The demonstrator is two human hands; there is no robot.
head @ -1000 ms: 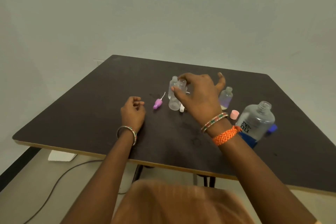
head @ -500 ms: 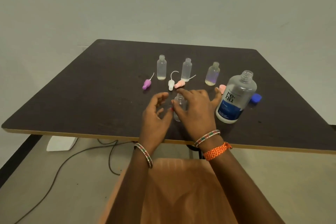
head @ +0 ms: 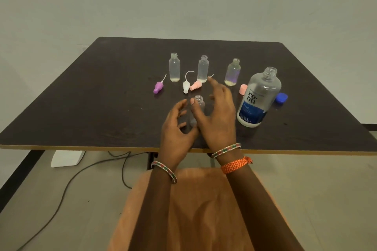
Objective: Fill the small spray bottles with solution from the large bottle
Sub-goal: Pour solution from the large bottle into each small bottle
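Observation:
A small clear spray bottle (head: 199, 102), uncapped, stands on the dark table (head: 98, 100) near the front edge, between my two hands. My left hand (head: 175, 128) is on its left, fingers apart and curled toward its lower part. My right hand (head: 219, 114) is on its right, fingers spread, thumb against the bottle's neck. The large clear bottle (head: 259, 96) with a blue label stands uncapped just right of my right hand. Three more small uncapped bottles (head: 174, 67) (head: 203, 69) (head: 232, 72) stand in a row behind, each with a little liquid.
Loose spray heads lie between the row and my hands: purple (head: 158, 87), white (head: 186, 85), pink (head: 195, 85). A pink cap (head: 243, 89) and a blue cap (head: 281, 98) lie beside the large bottle. Cables run over the floor under the table.
My right hand brought one small bottle from the back row toward the front edge and stood it down. My left hand moved in beside it, and my right hand's fingers have spread.

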